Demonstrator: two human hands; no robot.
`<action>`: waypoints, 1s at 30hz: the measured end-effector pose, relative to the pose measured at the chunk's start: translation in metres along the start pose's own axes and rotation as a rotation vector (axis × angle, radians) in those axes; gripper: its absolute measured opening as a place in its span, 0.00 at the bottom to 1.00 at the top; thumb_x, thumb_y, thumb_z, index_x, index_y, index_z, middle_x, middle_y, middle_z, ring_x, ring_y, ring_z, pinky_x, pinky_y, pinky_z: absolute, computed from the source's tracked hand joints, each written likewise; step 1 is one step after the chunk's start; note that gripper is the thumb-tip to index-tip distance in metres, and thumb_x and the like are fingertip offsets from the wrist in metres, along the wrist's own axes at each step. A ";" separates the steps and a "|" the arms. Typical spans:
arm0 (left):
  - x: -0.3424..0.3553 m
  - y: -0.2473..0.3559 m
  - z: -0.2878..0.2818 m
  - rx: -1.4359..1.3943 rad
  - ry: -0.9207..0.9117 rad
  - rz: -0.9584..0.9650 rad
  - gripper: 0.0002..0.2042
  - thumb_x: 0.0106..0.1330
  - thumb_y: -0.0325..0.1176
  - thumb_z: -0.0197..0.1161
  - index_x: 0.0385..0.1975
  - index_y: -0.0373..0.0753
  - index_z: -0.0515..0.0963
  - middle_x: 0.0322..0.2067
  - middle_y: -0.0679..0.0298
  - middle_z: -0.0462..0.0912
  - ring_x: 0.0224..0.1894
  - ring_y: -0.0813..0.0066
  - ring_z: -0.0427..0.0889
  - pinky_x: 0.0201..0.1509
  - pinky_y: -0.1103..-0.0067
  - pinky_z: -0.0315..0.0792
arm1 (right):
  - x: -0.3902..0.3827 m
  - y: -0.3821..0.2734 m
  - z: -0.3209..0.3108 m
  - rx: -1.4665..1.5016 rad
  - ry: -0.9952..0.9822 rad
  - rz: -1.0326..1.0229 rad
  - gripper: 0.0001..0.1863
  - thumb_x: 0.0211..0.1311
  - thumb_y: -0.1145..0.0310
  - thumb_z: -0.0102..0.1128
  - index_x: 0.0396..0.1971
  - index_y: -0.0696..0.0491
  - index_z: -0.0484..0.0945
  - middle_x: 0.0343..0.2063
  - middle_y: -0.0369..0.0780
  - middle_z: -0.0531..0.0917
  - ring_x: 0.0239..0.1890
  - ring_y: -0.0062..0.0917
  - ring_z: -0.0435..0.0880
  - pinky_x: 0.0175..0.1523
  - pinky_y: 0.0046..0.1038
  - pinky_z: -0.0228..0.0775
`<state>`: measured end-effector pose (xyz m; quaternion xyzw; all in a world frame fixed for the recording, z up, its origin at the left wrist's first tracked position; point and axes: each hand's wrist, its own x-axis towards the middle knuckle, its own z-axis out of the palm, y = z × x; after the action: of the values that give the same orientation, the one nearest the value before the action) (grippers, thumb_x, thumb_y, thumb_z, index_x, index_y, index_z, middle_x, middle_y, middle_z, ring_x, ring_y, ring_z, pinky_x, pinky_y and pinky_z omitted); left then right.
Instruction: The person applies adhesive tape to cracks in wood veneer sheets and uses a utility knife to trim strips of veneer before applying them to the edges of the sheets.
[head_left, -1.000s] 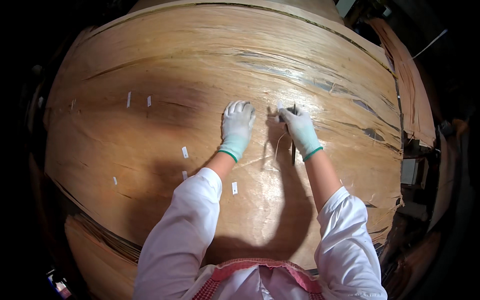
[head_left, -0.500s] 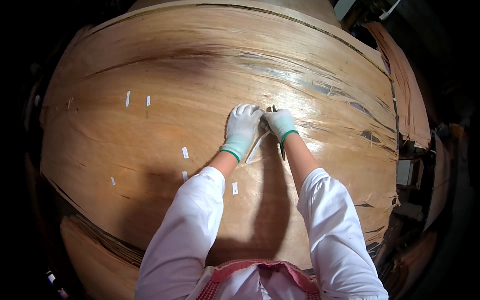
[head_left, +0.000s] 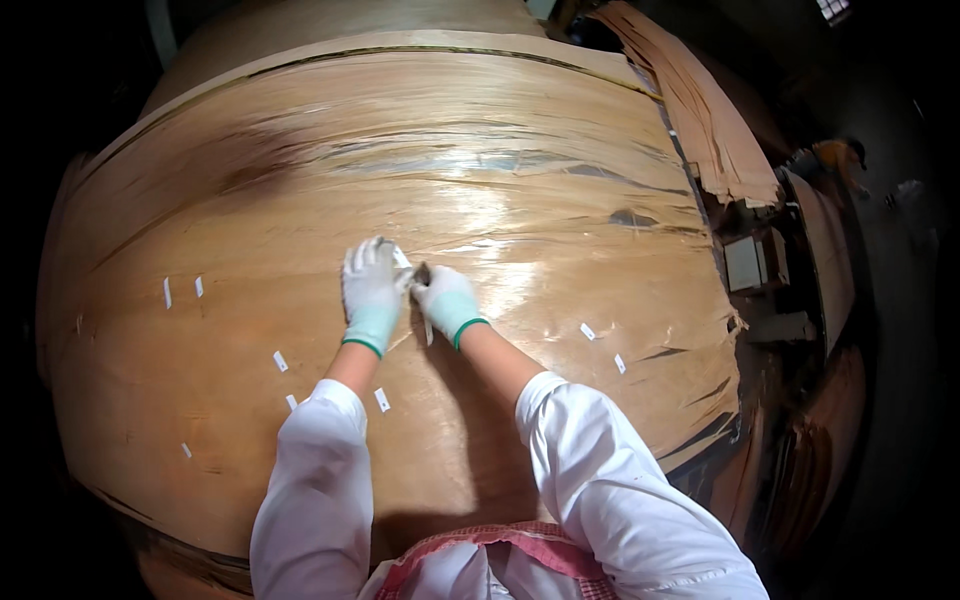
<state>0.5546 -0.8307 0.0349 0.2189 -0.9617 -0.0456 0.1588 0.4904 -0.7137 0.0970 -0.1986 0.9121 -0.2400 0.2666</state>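
From my end of the feed, the big wood veneer sheet [head_left: 240, 325] fills most of the view, its grain and what looks like its long axis running left to right, though the fisheye bows every edge. Past its right edge there's a ragged veneer piece [head_left: 690, 110] slanting along, and a pale boxy thing [head_left: 745, 262] nearer than that. White sleeves [head_left: 320, 490] come in from below and block a fair chunk of the near side for me. Left hand [head_left: 370, 295], gloved, lies palm down around mid-sheet, fingers stretched out, gripping nothing that I can see. Right hand [head_left: 445, 300] is just beside it, fingers curled into a pinch, seemingly on a thin white strip [head_left: 429, 331] that trails back toward the person, long axis roughly front to back. A short white piece [head_left: 401, 257] shows between the hands, angled away and leftward; can't tell if it's the same strip. Little white tabs [head_left: 382, 400] are scattered to both sides. The dark spot [head_left: 422, 274] at the right fingertips is too blurry to call, tool or grubby glove.
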 end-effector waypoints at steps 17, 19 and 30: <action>-0.009 0.125 0.000 -0.085 -0.302 0.084 0.31 0.74 0.51 0.34 0.71 0.37 0.50 0.72 0.54 0.50 0.75 0.60 0.44 0.75 0.62 0.36 | -0.089 0.132 -0.077 0.712 0.142 0.022 0.09 0.65 0.68 0.61 0.37 0.59 0.77 0.26 0.32 0.78 0.26 0.13 0.72 0.31 0.17 0.64; -0.007 0.125 0.001 -0.070 -0.314 0.159 0.32 0.73 0.52 0.36 0.70 0.37 0.52 0.72 0.55 0.50 0.74 0.59 0.45 0.76 0.63 0.33 | -0.084 0.165 -0.081 0.720 0.170 0.039 0.08 0.65 0.69 0.60 0.34 0.58 0.75 0.24 0.32 0.77 0.25 0.12 0.71 0.30 0.18 0.63; 0.004 0.124 0.020 -0.206 -0.004 0.252 0.21 0.67 0.42 0.52 0.57 0.39 0.69 0.58 0.58 0.70 0.66 0.61 0.62 0.73 0.65 0.51 | -0.052 0.156 -0.104 0.566 0.226 0.119 0.17 0.62 0.57 0.64 0.26 0.57 0.75 0.19 0.34 0.77 0.22 0.14 0.70 0.26 0.20 0.62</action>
<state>0.4938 -0.7203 0.0370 0.0792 -0.9721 -0.1241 0.1827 0.4337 -0.5280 0.1099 -0.0348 0.8430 -0.4888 0.2217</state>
